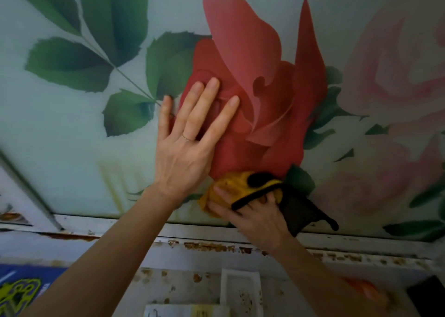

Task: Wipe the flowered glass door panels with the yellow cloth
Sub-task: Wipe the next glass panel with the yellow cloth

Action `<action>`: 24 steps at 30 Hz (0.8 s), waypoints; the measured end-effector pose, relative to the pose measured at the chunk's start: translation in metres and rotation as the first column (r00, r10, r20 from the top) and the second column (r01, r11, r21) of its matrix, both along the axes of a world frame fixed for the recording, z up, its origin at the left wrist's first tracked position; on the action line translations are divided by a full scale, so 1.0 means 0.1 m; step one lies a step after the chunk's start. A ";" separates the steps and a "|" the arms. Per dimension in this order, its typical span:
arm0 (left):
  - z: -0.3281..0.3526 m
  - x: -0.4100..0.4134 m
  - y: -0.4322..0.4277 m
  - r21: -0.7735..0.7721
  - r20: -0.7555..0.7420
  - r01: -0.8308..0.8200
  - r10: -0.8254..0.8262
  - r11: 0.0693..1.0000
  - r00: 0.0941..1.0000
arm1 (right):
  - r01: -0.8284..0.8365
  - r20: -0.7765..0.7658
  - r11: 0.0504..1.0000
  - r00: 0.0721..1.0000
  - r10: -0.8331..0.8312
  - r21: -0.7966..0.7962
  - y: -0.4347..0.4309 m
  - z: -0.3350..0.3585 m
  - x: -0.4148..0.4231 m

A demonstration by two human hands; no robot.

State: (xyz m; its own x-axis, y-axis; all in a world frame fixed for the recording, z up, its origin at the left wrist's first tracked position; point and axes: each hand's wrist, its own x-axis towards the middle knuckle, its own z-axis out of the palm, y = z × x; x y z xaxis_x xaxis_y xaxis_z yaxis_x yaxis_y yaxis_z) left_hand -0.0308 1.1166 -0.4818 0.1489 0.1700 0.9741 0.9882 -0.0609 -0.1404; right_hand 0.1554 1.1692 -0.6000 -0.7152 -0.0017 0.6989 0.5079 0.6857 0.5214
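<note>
A glass door panel (72,129) printed with a big red rose, green leaves and pale pink roses fills most of the view. My left hand (185,148) lies flat on it with straight, spread fingers, over the left side of the red rose. Just below the rose, my right hand (255,215) presses a bunched yellow cloth (231,186) with black trim against the glass near the panel's bottom edge, fingers curled into it. A dark part of the cloth hangs to the right of that hand.
Under the glass runs a white metal frame rail (120,237) with rust spots and flaking paint. A white rectangular piece (240,290) and papers lie below it. A blue and yellow printed item (21,290) sits bottom left, something orange (366,290) bottom right.
</note>
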 end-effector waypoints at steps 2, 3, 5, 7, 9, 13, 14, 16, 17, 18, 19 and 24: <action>-0.02 -0.09 -0.05 -0.004 -0.032 -0.045 0.045 0.999 0.999 | 0.006 0.102 0.998 0.995 0.000 -0.058 -0.02 -0.12 0.08; -0.02 -0.13 -0.06 -0.008 -0.047 -0.061 0.060 0.998 0.997 | 0.010 0.113 0.996 0.994 0.000 -0.087 -0.04 -0.11 0.09; -0.03 -0.16 -0.08 -0.019 -0.052 -0.057 0.056 0.998 0.997 | -0.011 0.106 0.994 0.994 0.022 -0.106 -0.06 -0.02 0.09; -0.03 -0.12 -0.08 -0.018 -0.020 -0.049 0.049 0.999 0.999 | -0.029 -0.019 0.998 0.999 0.028 -0.057 -0.07 0.26 0.00; -0.03 -0.10 -0.07 -0.004 -0.007 -0.050 0.050 0.999 0.999 | -0.013 -0.226 1.000 0.974 0.012 -0.005 -0.07 0.62 -0.18; -0.01 -0.17 -0.08 0.002 0.027 -0.075 0.074 0.997 0.997 | 0.012 -0.340 0.996 0.940 0.020 0.090 -0.07 0.87 -0.39; -0.02 -0.20 -0.09 0.000 0.033 -0.088 0.088 0.996 0.996 | 0.022 -0.339 0.993 0.941 0.018 0.114 -0.05 0.83 -0.41; -0.06 -0.25 -0.12 -0.005 0.021 -0.102 0.102 0.995 0.995 | 0.037 -0.326 0.990 0.945 0.009 0.134 -0.02 0.68 -0.41; -0.07 -0.29 -0.14 -0.010 0.005 -0.105 0.105 0.994 0.995 | 0.031 -0.301 0.991 0.954 0.010 0.132 -0.01 0.58 -0.43; -0.08 -0.31 -0.15 -0.013 -0.006 -0.102 0.102 0.995 0.995 | 0.021 -0.256 0.992 0.967 0.011 0.123 -0.02 0.48 -0.43; -0.08 -0.32 -0.17 -0.011 -0.005 -0.096 0.096 0.995 0.995 | 0.006 -0.195 0.994 0.981 0.016 0.111 -0.04 0.37 -0.42; -0.18 -0.50 -0.26 -0.013 0.008 -0.160 0.161 0.987 0.987 | -0.053 -0.036 0.998 0.998 0.053 -0.013 -0.15 0.20 -0.33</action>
